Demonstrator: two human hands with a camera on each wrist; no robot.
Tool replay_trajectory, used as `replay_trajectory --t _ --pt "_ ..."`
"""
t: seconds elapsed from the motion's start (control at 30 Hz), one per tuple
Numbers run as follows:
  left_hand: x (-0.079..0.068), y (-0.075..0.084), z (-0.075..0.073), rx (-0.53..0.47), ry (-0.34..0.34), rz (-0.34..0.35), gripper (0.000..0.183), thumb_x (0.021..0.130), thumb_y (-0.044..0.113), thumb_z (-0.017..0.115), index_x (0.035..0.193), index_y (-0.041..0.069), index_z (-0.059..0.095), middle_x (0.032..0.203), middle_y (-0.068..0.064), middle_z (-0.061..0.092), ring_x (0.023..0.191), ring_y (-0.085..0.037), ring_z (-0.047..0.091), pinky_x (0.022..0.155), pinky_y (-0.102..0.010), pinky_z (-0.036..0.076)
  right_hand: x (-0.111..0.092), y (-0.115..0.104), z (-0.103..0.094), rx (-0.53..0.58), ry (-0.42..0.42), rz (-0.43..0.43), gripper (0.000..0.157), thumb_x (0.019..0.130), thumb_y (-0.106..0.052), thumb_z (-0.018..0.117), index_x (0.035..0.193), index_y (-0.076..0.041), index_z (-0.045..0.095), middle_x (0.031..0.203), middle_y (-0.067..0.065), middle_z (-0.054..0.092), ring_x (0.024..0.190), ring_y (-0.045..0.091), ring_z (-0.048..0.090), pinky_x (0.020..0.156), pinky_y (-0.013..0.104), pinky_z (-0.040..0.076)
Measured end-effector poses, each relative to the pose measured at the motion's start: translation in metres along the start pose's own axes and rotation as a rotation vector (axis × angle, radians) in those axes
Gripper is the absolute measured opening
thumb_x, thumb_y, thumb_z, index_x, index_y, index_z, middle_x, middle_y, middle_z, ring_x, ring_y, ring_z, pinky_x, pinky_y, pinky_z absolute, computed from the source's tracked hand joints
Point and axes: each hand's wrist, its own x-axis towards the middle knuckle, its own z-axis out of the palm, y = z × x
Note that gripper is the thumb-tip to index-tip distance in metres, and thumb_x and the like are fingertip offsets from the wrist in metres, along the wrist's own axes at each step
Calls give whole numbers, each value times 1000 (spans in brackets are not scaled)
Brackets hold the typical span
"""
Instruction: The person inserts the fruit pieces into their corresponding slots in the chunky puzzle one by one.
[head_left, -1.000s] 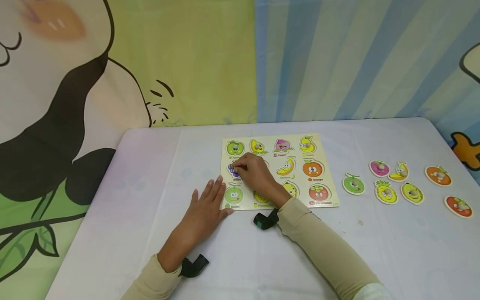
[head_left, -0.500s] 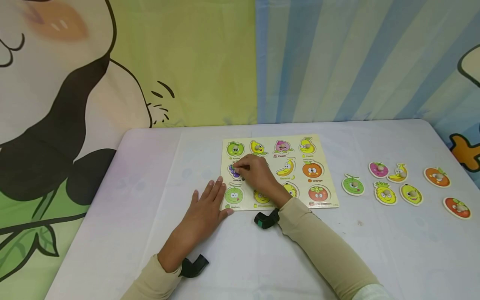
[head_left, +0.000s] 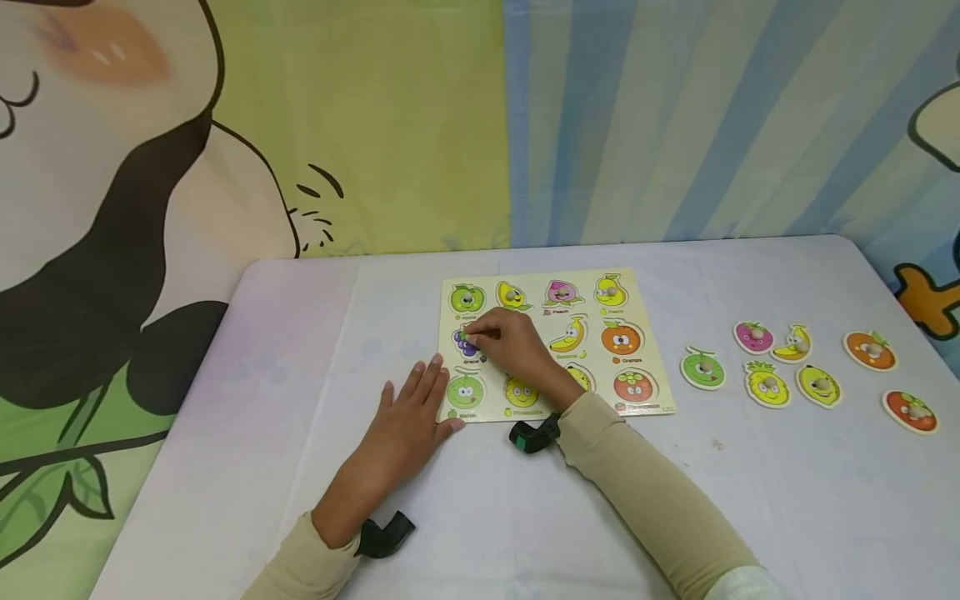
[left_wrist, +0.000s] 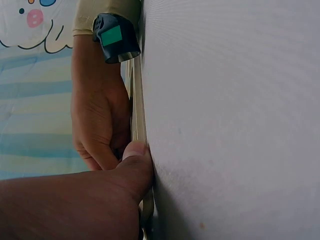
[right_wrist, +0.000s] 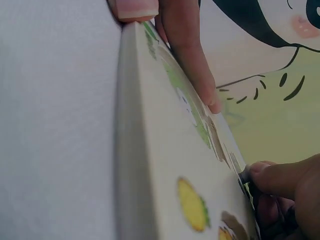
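A cream peg puzzle board (head_left: 657, 358) with printed fruits lies on the table. My right hand (head_left: 517, 346) reaches over it from the right and pinches the knob of the purple grape piece (head_left: 461, 342) at the grape spot. In the right wrist view, thumb and fingers close around the small knob (right_wrist: 244, 175) near the board's surface. My left hand (head_left: 403, 429) lies flat at the board's left front corner. Its thumb (left_wrist: 134, 150) touches the near edge, and its fingers extend along the left edge. The right hand and wrist hide part of the middle and bottom rows.
Knobbed apple (head_left: 467, 298), mango (head_left: 512, 295), peach (head_left: 561, 293) and pear (head_left: 611, 292) pieces sit in the top row. Right of the board lie loose melon (head_left: 702, 369), pink fruit (head_left: 753, 337), banana (head_left: 792, 343), pineapple (head_left: 767, 386), lemon (head_left: 818, 386), orange (head_left: 870, 351) and persimmon (head_left: 910, 412) pieces.
Both hands stay in nearly the same place, the right one still pinching the grape piece's knob. The head view has shifted slightly; the loose pieces have not moved.
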Motion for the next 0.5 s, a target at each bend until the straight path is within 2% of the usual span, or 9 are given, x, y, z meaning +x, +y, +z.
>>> replay_trajectory --t 0.5 --pt "0 0 -1 15 -11 0 78 98 47 53 154 2 22 161 -12 11 147 -32 9 109 -64 17 -3 -9 2 -52 10 19 13 91 -8 70 102 -8 77 94 0 65 82 10 59 71 25 49"
